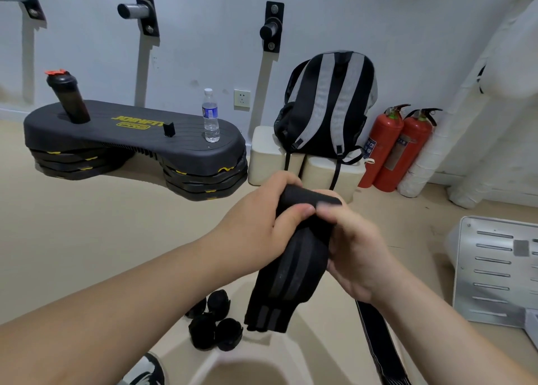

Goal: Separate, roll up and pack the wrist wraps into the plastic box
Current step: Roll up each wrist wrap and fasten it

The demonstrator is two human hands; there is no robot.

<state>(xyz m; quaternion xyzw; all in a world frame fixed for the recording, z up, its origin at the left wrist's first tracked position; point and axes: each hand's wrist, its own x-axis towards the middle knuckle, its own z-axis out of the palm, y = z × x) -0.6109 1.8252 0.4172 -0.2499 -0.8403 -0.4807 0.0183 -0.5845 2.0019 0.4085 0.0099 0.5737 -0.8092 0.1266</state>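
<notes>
A black wrist wrap [294,271] with grey stripes hangs in front of me, held at its top by both hands. My left hand [256,218] grips its upper end, thumb pressed on the fabric. My right hand [352,247] holds the same end from the right side. Several rolled black wraps [215,323] sit in the translucent plastic box [297,361] below. Another black strap [378,344] trails down beneath my right forearm.
A black aerobic step [136,140] carries a shaker bottle [68,99] and a water bottle [210,116]. A backpack [329,105] sits on white boxes [267,157]. Two red fire extinguishers [396,148] stand by the wall. A perforated metal panel [495,271] lies at right.
</notes>
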